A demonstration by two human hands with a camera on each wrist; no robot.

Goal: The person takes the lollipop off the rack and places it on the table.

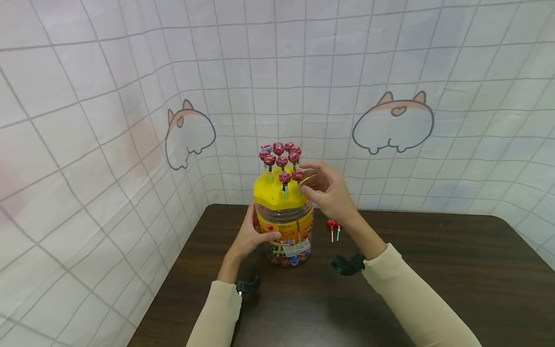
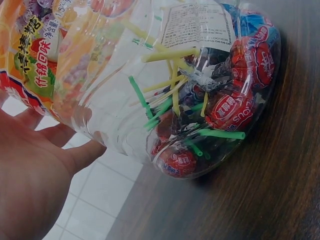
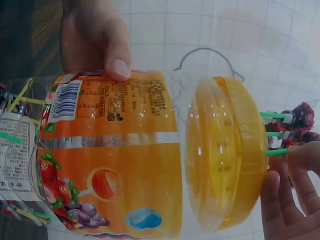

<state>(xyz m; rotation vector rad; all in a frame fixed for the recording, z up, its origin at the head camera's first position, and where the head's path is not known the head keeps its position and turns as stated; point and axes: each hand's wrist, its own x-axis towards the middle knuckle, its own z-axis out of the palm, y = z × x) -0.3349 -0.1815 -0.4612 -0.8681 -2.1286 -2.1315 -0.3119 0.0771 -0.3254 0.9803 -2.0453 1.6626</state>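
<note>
While a clear plastic jar with an orange fruit-print label stands upright, you brace it and reach its top

Because the jar stands tall on the dark brown wood-grain table, your left hand probably guards it against tipping: thumb across the front, fingers wrapped round the side. Its yellow plastic lid serves as a stand, carrying red-wrapped lollipops upright on their sticks, apparently to hold them apart. Your right hand has bent fingers against a green stick at the lid; you cannot tell whether they pinch or merely touch it. Two loose red lollipops lie right of the jar, near that arm.

Only the head view shows you that loose pair. The left wrist view misses the lid but reveals wrapped candies heaped in the jar's bottom; the right wrist view shows small dark marks on the lid, perhaps holes.
</note>
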